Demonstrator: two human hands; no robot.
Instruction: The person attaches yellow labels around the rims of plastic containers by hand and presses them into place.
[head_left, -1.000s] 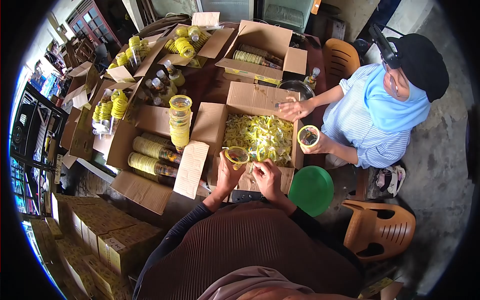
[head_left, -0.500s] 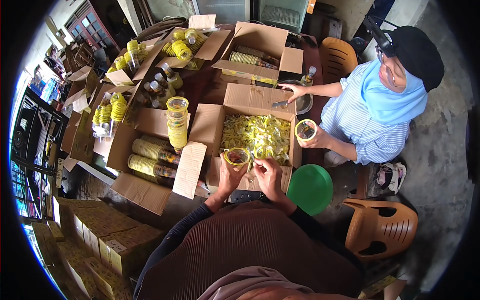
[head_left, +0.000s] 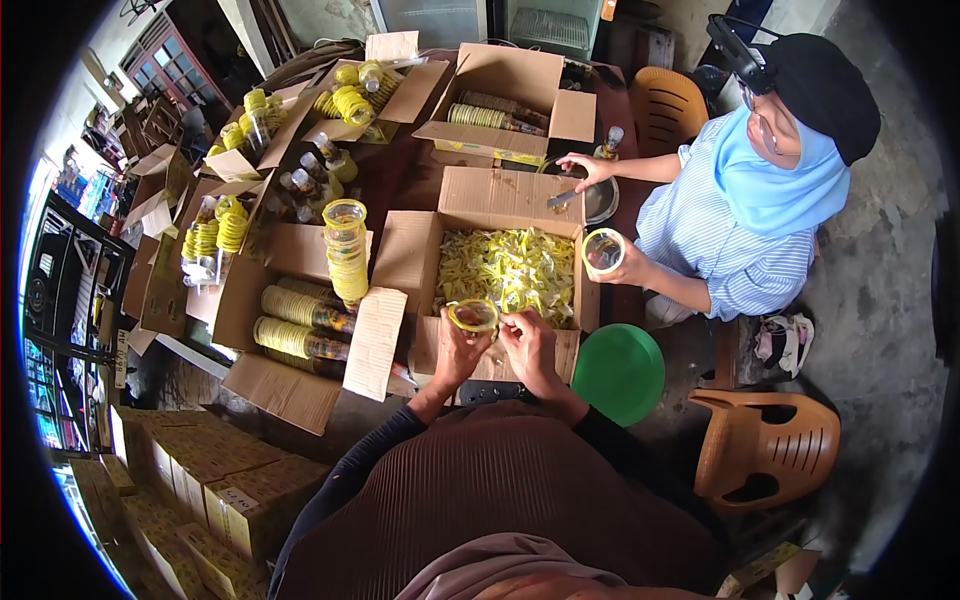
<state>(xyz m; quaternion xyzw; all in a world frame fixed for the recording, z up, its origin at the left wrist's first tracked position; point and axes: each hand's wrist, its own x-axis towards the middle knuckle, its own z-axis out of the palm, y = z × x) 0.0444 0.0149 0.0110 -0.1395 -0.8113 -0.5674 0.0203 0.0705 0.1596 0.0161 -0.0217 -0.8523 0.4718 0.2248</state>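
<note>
Yellow-rimmed bundles (head_left: 231,225) stand at the far left, gathered in open boxes. Nearer to me, an open carton (head_left: 285,390) holds rows of stacked cups (head_left: 288,337) laid on their sides, so this portion appears to be done, although I cannot count the rows exactly. At its right side, one tall stack (head_left: 346,260) is upright; I judge that it is complete enough as a stack, but it is not laid among the others. Further right, the person's left hand (head_left: 455,352) has its fingers curled around a clear cup (head_left: 473,316), which is at the near edge of the middle carton (head_left: 510,198), apart from every stack, so I would call this one unfinished. Behind the cup, a thick heap of yellow packets (head_left: 505,275) lies in that carton, which suggests that many are unused. The right hand (head_left: 530,345) is beside the cup's rim, its fingers bent and close together; whether they pinch something small, I cannot tell. Rightward there is a green basin (head_left: 618,380), and beyond it a co-worker's hand (head_left: 635,268) grips another cup (head_left: 603,250), which is also not stacked.
</note>
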